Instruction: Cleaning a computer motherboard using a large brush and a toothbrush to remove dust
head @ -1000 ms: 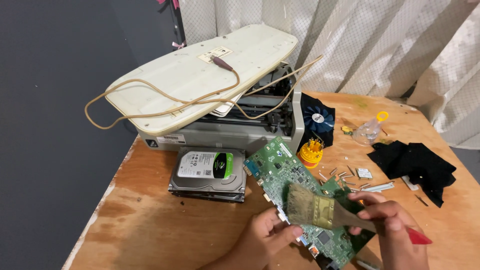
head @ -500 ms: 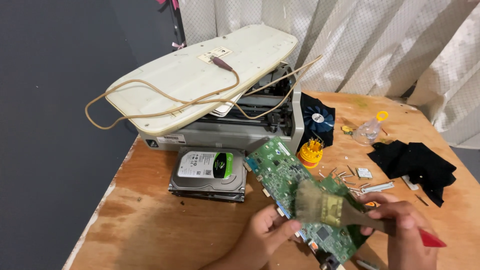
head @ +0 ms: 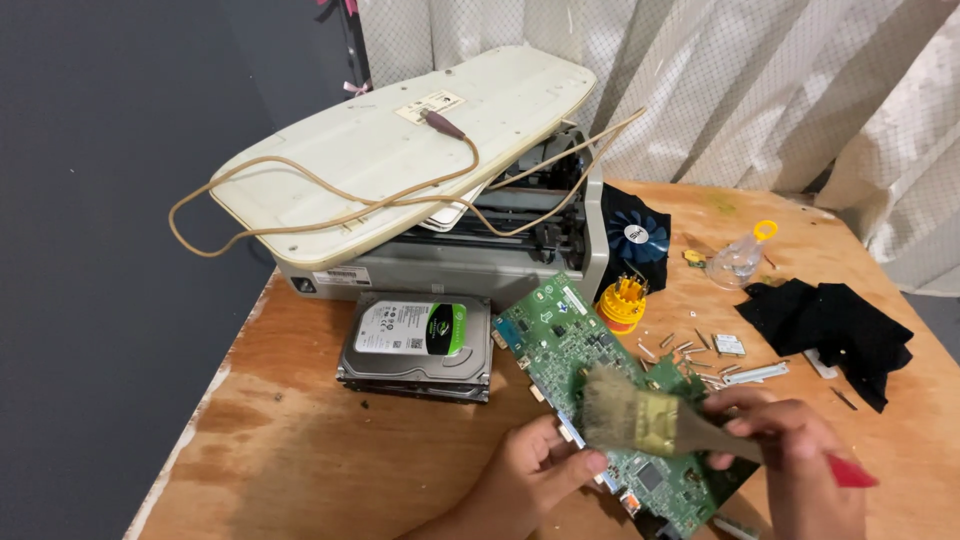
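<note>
A green circuit board (head: pixel 570 340) lies tilted across the wooden table (head: pixel 300 440), and my left hand (head: pixel 535 475) grips its near edge. My right hand (head: pixel 790 450) holds a paint brush (head: pixel 640 415) with a red handle; its pale bristles rest on the middle of the board. A stack of hard drives (head: pixel 418 345) with a white and green label sits just left of the board.
Behind stands a grey printer (head: pixel 470 265) with a cream keyboard (head: pixel 400 150) and its looping cable on top. A black fan (head: pixel 635 235), a yellow bit holder (head: pixel 622 303), loose screws (head: pixel 690 350), a clear bag (head: pixel 735 260) and black cloth (head: pixel 830 325) lie to the right.
The brush has swept leftward and slightly up over the board, from its right part toward the middle. My left hand keeps its hold on the near edge.
</note>
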